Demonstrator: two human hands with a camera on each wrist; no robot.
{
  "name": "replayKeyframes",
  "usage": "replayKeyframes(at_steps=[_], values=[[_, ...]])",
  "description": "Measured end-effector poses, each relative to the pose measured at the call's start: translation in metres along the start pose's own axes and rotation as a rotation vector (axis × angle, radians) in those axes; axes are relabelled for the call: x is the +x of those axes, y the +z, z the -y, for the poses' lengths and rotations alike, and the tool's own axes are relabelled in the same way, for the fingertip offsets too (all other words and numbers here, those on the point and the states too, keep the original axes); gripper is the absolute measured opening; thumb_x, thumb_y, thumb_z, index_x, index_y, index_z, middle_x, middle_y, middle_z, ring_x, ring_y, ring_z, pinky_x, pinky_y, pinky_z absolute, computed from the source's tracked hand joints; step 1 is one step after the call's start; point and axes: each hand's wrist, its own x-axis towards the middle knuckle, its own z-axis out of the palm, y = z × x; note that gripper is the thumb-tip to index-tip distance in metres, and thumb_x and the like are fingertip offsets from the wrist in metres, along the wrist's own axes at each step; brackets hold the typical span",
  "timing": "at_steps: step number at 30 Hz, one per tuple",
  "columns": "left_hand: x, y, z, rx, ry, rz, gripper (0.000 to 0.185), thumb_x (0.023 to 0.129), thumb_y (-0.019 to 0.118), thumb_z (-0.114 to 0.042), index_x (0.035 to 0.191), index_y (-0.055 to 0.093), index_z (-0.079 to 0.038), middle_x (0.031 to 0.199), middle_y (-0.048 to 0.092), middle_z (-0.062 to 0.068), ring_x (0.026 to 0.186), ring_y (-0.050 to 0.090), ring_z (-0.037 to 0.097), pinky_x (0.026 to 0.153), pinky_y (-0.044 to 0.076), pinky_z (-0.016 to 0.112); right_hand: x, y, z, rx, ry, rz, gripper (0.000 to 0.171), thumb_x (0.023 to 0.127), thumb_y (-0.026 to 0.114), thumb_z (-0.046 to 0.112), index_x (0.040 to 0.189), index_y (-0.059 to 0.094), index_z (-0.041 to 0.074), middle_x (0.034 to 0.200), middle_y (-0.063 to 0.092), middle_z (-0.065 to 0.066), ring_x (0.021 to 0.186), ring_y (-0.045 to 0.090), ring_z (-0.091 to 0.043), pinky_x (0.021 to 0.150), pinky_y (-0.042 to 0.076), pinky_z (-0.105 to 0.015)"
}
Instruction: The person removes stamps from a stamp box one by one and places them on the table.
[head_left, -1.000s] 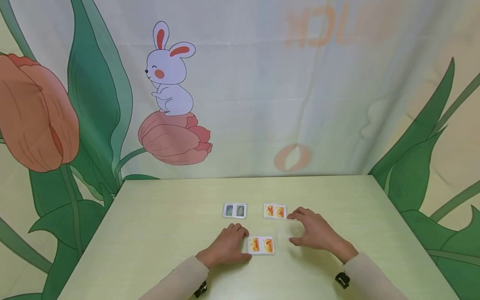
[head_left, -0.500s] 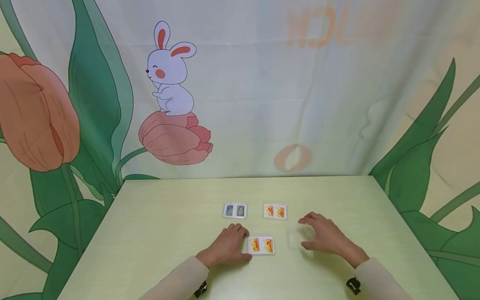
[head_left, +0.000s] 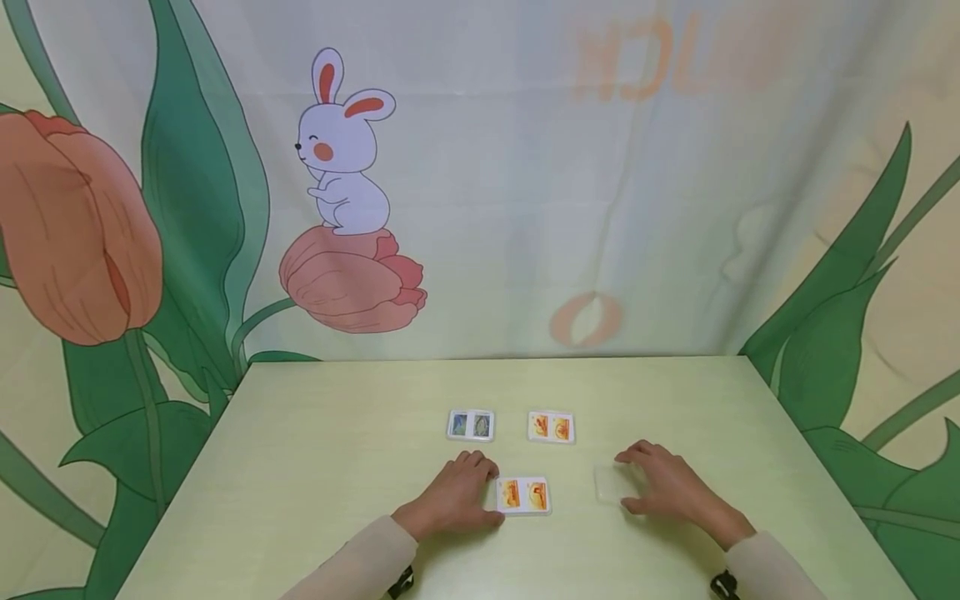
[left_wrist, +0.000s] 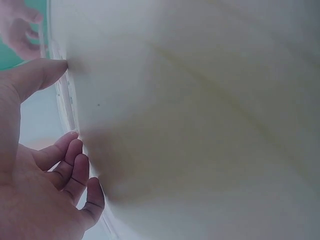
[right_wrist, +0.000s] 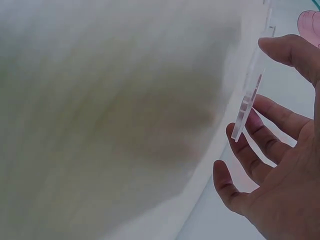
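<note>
Front case (head_left: pixel 523 496): one, flat on the counter (head_left: pixel 300 425), white inside with two orange pictures side by side. Lies between the two hands, at the fingertips of the left and apart from the right.

Left hand (head_left: pixel 450 493): holds the front case by its left end, thumb at the near corner, fingers at the far corner. The left wrist view shows the case's thin edge between thumb and forefinger.

Clear plate (head_left: pixel 609 485): one, transparent, to the right of the front case and apart from it. Lies in the grasp of the right hand, projecting leftward from it.

Right hand (head_left: pixel 671 490): grips the clear plate between thumb and fingers, thumb on the near side; the right wrist view gives the plate nearly edge-on.

Rear cases, two, flat, beyond the hands. Left rear case (head_left: pixel 471 425): two dark bluish-green pictures; beyond the left hand's fingers. Right rear case (head_left: pixel 551 427): two orange pictures; beyond the gap between the hands.

Sleeves (head_left: pixel 360 554): pair, pale beige.

Curtain (head_left: pixel 487 167): behind the counter, printed with a white rabbit (head_left: pixel 352 196) seated on a pink tulip (head_left: pixel 348 279).
</note>
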Motion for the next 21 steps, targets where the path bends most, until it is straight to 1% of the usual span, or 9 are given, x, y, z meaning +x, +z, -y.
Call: replayKeyframes(at_steps=[9, 13, 21], values=[[0.0003, 0.0014, 0.0001, 0.007, 0.001, -0.001, 0.061, 0.076, 0.078, -0.048, 0.12, 0.058, -0.011, 0.109, 0.054, -0.002, 0.101, 0.045, 0.015, 0.09, 0.042, 0.036, -0.0057, 0.0046, -0.0055, 0.013, 0.042, 0.016, 0.059, 0.069, 0.086, 0.033, 0.121, 0.065, 0.014, 0.121, 0.059, -0.005, 0.116, 0.056, -0.031, 0.09, 0.044, -0.057], [-0.0007, 0.001, -0.0003, 0.003, 0.002, -0.002, 0.061, 0.076, 0.078, -0.048, 0.12, 0.058, -0.011, 0.11, 0.055, -0.002, 0.101, 0.046, 0.015, 0.09, 0.042, 0.036, -0.0071, 0.0045, -0.0046, 0.013, 0.043, 0.013, 0.059, 0.068, 0.087, 0.033, 0.119, 0.066, 0.014, 0.12, 0.06, -0.006, 0.116, 0.055, -0.032, 0.089, 0.044, -0.056], [-0.0006, 0.0006, -0.0001, -0.005, -0.005, 0.004, 0.061, 0.076, 0.078, -0.048, 0.121, 0.058, -0.011, 0.111, 0.055, -0.002, 0.102, 0.046, 0.015, 0.091, 0.042, 0.037, -0.0071, 0.0054, -0.0078, 0.017, 0.044, 0.02, 0.057, 0.07, 0.086, 0.034, 0.119, 0.065, 0.014, 0.121, 0.059, -0.006, 0.117, 0.054, -0.032, 0.09, 0.043, -0.056]])
